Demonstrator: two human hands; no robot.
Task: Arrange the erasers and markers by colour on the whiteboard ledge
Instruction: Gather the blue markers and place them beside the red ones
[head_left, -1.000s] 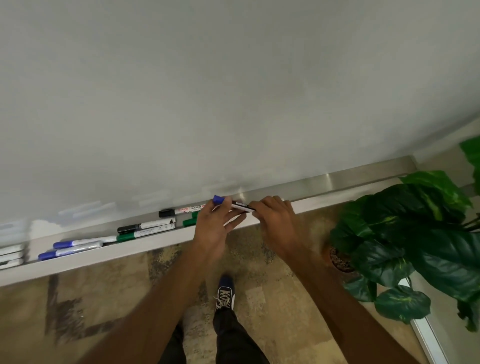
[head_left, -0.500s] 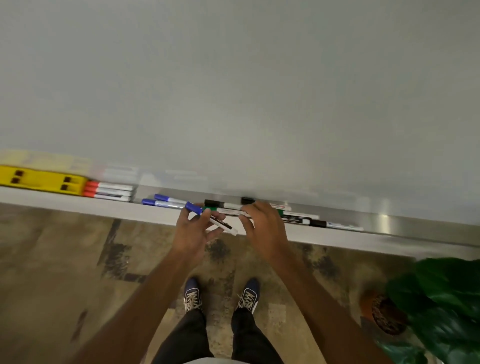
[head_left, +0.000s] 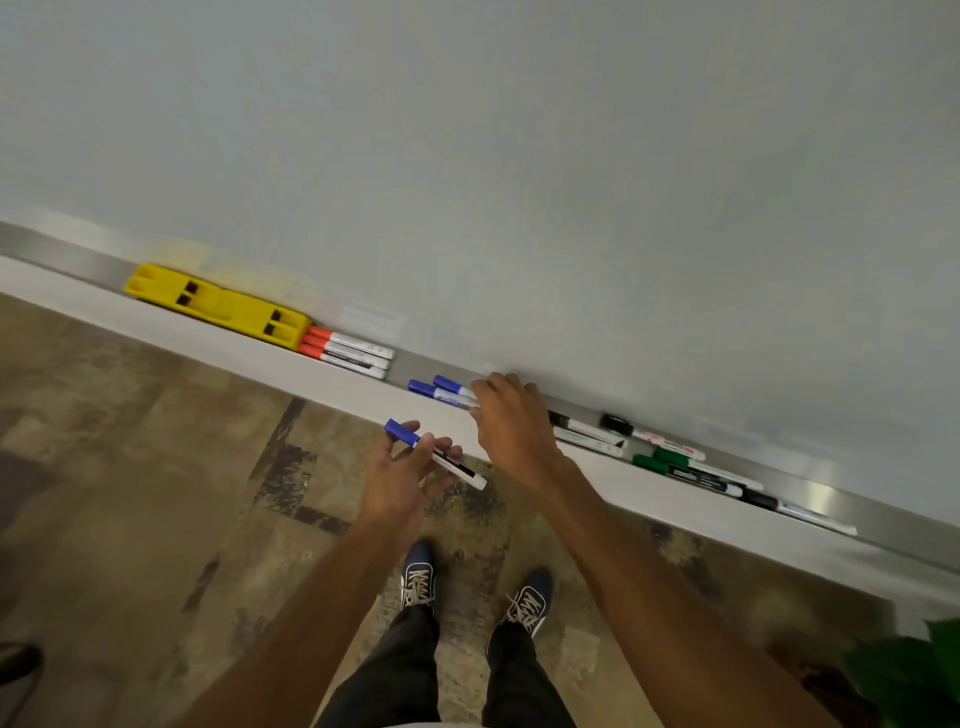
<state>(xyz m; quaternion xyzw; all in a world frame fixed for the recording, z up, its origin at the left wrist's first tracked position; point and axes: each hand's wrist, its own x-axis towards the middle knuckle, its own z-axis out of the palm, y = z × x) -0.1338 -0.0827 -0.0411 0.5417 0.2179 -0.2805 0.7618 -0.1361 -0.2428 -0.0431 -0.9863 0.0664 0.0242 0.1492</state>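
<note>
Blue-capped marker (head_left: 435, 455) sits pinched in the left hand (head_left: 400, 480), now drawn off the ledge (head_left: 249, 358) front edge toward the blue pair (head_left: 441, 391), so grouping nears. The right hand (head_left: 511, 421), fingers spread and holding nothing, rests on the ledge beside them. Mottled brown floor (head_left: 130, 467) below.

Two yellow erasers (head_left: 218, 305), three red markers (head_left: 347, 352), three blue markers (head_left: 441, 391) and several black and green ones (head_left: 675, 462).
</note>
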